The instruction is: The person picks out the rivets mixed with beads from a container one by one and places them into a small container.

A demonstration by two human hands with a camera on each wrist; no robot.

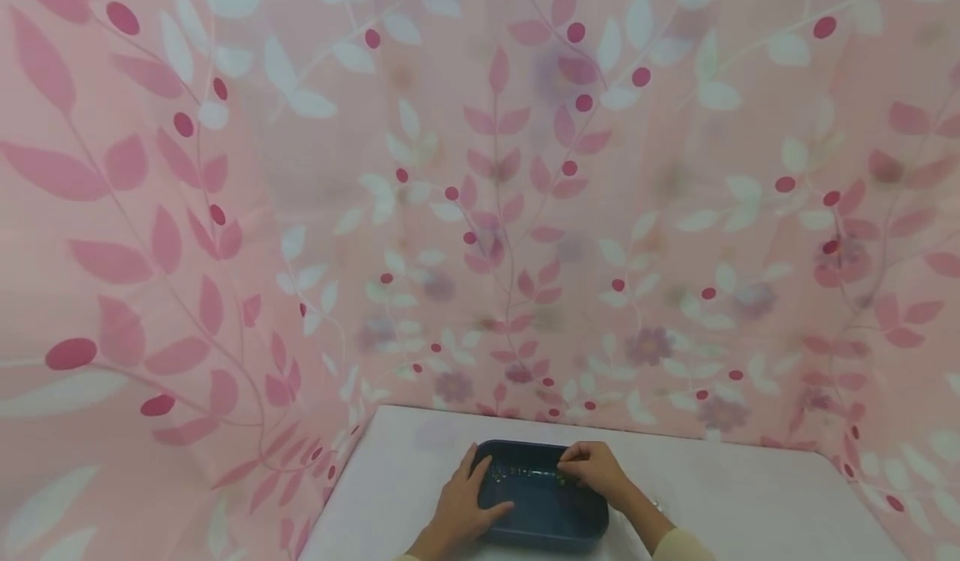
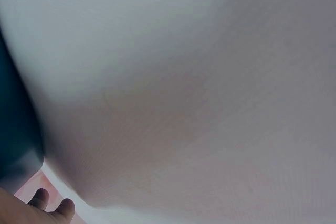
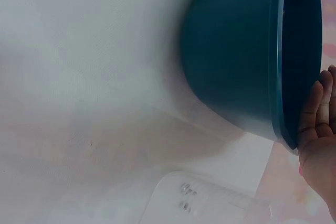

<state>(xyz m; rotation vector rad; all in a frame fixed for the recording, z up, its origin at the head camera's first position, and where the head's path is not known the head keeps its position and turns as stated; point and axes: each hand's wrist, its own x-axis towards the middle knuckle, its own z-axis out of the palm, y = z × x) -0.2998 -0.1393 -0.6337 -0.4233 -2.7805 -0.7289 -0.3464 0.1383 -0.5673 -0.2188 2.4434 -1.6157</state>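
A dark blue basin (image 1: 536, 511) with rounded corners stands on the white table. Small shiny bits (image 1: 517, 472) lie along the far side inside it, too small to identify. My left hand (image 1: 461, 503) holds the basin's left wall, with the thumb inside and some fingertips outside. Over the far right part of the basin, my right hand (image 1: 596, 471) has its fingertips drawn near the thumb, beside greenish bits. What lies between those fingertips is hidden. The right wrist view shows the basin's outer wall (image 3: 231, 51) and the right hand's fingers (image 3: 311, 109) at its rim.
A clear plastic container (image 3: 210, 203) with a few small dark marks or bits stands on the table to the right of the basin. Pink leaf-patterned cloth (image 1: 495, 211) hangs behind and beside the white table (image 1: 720, 494).
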